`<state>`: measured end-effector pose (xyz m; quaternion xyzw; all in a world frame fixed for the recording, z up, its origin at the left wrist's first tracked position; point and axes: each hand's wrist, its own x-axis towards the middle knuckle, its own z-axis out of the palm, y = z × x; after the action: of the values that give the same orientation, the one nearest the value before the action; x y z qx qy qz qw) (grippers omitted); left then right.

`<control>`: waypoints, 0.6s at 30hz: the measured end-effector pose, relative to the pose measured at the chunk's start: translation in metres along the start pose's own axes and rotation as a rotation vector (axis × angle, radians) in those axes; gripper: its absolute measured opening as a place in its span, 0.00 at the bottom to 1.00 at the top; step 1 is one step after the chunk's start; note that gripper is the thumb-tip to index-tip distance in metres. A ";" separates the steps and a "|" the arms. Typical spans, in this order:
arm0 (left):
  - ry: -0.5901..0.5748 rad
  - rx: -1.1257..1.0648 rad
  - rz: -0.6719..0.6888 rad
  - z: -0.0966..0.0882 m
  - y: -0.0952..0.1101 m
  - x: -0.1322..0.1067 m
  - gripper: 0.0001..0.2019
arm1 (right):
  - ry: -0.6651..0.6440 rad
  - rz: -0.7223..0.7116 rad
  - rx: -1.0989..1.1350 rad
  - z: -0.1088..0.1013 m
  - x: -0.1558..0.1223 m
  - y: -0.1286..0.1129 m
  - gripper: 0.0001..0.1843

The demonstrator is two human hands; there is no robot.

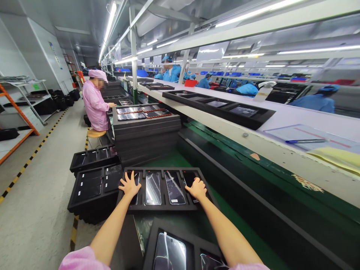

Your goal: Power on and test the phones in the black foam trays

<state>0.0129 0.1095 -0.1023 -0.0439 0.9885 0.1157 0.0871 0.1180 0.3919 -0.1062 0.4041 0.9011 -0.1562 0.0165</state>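
A black foam tray (163, 208) lies in front of me, with several glossy smartphones in its slots. Over the phone in the leftmost slot, my left hand (129, 186) rests with its fingers spread wide. My right hand (197, 188) is on the tray's right end, over the rightmost phone; its thumb points away from the bent fingers. Between my hands, two phones (153, 188) (174, 187) lie screen up in their slots. Both hands touch the tray area, and neither visibly lifts anything.
Nearer me is another foam tray (152, 240) with phones. Tray stacks stand at left (84, 200) and ahead (146, 138). A long bench (281, 161) on the right bears a tray, pen (306, 141) and papers. A person in pink (95, 99) sits ahead; others in blue work beyond.
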 end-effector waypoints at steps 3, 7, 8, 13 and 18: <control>0.006 -0.002 -0.008 0.000 0.001 0.001 0.37 | 0.002 -0.001 -0.003 0.001 0.001 0.000 0.34; 0.014 -0.007 -0.009 0.002 0.001 0.002 0.37 | 0.004 -0.003 -0.009 0.002 0.001 0.001 0.34; 0.015 -0.008 -0.009 0.002 0.001 0.002 0.37 | 0.005 -0.003 -0.011 0.003 0.001 0.001 0.34; 0.010 -0.009 -0.010 0.001 0.001 0.000 0.37 | 0.012 -0.005 -0.017 0.004 0.001 0.001 0.34; -0.005 -0.003 -0.018 -0.001 0.002 -0.001 0.37 | 0.013 -0.008 -0.021 0.004 0.001 0.001 0.33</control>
<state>0.0132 0.1116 -0.1007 -0.0526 0.9876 0.1165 0.0907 0.1178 0.3923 -0.1106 0.4013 0.9044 -0.1441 0.0141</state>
